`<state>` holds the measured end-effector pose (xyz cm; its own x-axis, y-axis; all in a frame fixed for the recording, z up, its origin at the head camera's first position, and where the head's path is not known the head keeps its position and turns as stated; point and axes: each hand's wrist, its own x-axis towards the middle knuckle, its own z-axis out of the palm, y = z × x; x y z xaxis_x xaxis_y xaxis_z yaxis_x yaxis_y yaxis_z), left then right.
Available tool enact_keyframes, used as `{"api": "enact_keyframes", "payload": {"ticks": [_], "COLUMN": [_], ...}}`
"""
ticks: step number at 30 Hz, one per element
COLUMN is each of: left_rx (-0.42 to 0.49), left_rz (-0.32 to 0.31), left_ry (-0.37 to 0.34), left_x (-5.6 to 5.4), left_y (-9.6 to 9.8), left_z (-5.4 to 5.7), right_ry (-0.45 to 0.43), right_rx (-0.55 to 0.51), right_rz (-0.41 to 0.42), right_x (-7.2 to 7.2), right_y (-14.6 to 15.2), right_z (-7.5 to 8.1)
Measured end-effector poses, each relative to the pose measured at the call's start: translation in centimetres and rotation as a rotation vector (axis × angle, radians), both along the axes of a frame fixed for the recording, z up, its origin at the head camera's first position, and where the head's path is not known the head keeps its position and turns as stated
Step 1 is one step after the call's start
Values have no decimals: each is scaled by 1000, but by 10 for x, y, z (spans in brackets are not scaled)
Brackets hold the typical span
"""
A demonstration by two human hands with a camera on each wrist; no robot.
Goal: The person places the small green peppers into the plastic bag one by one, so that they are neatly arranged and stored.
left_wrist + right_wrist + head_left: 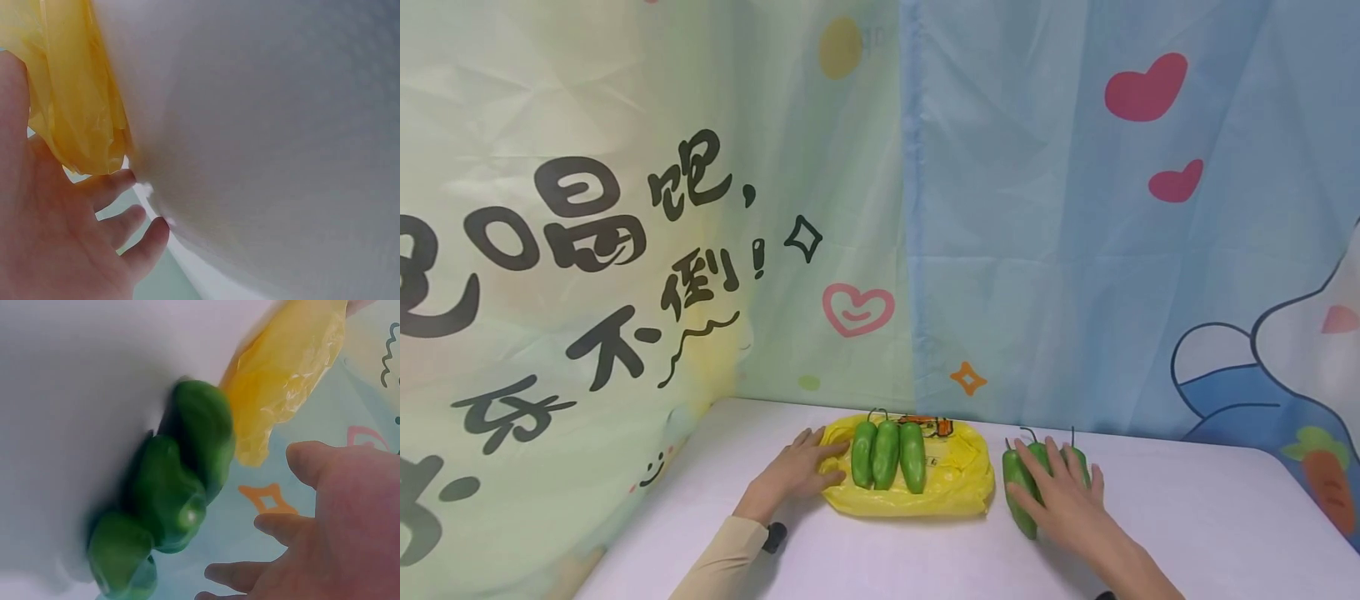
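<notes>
Three long green peppers (886, 454) lie side by side on a crumpled yellow plastic bag (958, 479) in the head view. At the bag's left edge is my left hand (796, 468), fingers spread; in the left wrist view the yellow plastic (81, 94) lies beside the thumb and fingers, and contact is hard to judge. My right hand (1066, 502) hovers over a second group of green peppers (1019, 493) right of the bag, partly covering them. From the right wrist, three peppers (203, 431) appear apart from the straight, spread fingers (240, 575).
Everything lies on a white table (925, 554). Behind it hangs a printed curtain (1000, 250) with hearts, lettering and cartoon figures, reaching the table's back edge close behind the bag and peppers.
</notes>
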<state>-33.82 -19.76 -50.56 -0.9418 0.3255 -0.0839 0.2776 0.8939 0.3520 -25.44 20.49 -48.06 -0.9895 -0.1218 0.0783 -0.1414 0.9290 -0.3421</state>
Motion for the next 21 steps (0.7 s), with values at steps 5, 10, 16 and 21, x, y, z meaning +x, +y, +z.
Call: {"api": "enact_keyframes", "payload": {"ticks": [5, 10, 16, 21], "left_rx": [-1, -2, -10, -8], "left_rz": [-1, -1, -2, 3], "left_ry": [-3, 0, 0, -9], "left_x": [0, 0, 0, 0], "left_y": [0, 0, 0, 0], "left_z": [-1, 0, 0, 0], "right_ry": [-12, -51, -66, -79], "right_rx": [-2, 4, 12, 11], "right_rz": [-17, -40, -51, -65], "right_x": [1, 2, 1, -2], "right_y": [6, 13, 22, 31], "right_z": [-2, -6, -7, -11]}}
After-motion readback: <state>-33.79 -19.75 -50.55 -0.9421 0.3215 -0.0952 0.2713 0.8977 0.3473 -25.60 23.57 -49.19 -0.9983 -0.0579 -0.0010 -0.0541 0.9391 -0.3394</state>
